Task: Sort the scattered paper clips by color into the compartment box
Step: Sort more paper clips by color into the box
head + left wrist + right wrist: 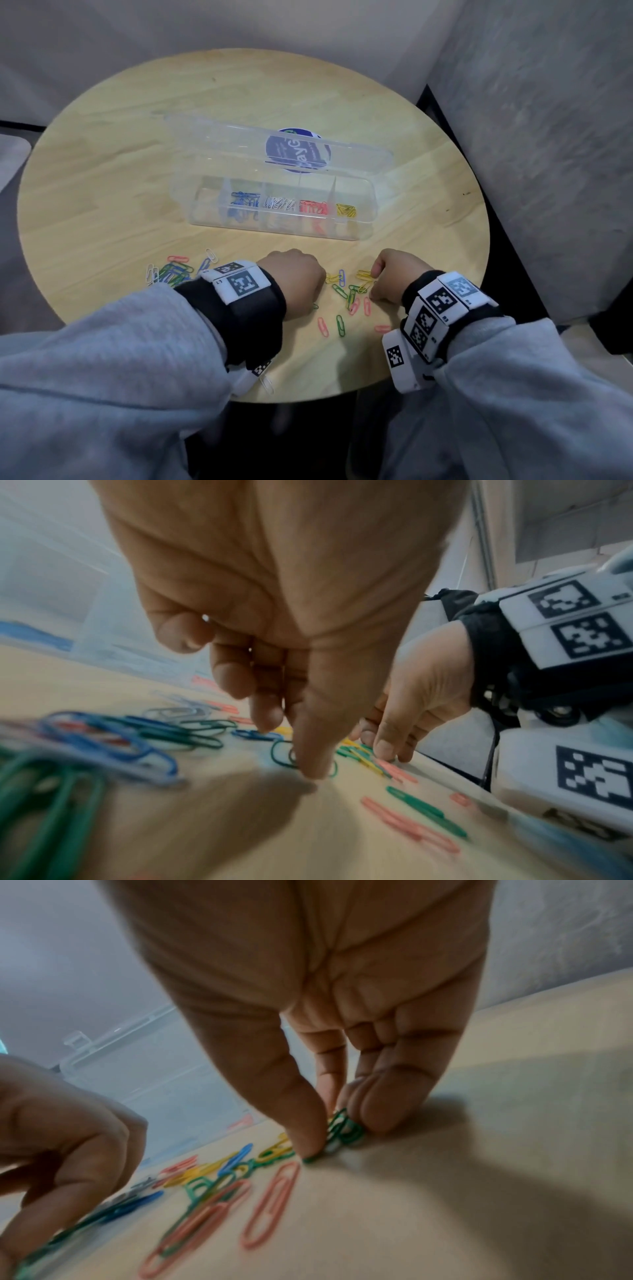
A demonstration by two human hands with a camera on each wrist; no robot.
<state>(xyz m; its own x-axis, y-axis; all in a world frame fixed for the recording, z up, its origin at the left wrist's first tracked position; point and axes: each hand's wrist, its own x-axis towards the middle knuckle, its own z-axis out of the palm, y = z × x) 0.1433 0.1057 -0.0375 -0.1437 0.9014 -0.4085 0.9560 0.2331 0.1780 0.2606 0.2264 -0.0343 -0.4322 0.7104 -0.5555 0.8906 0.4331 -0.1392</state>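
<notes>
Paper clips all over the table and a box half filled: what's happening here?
A person is sorting colored clips into a clear compartment box with its lid open. Blue, white, red and yellow clips already lie in separate compartments; the leftmost one looks empty. The right hand pinches green clips off the round table. The left hand presses its thumb on another green clip. Loose clips remain between the hands, with a second pile to the left.

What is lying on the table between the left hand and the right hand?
In the head view, loose paper clips lie on the table between the left hand and right hand: yellow, blue, green and pink ones.
</notes>
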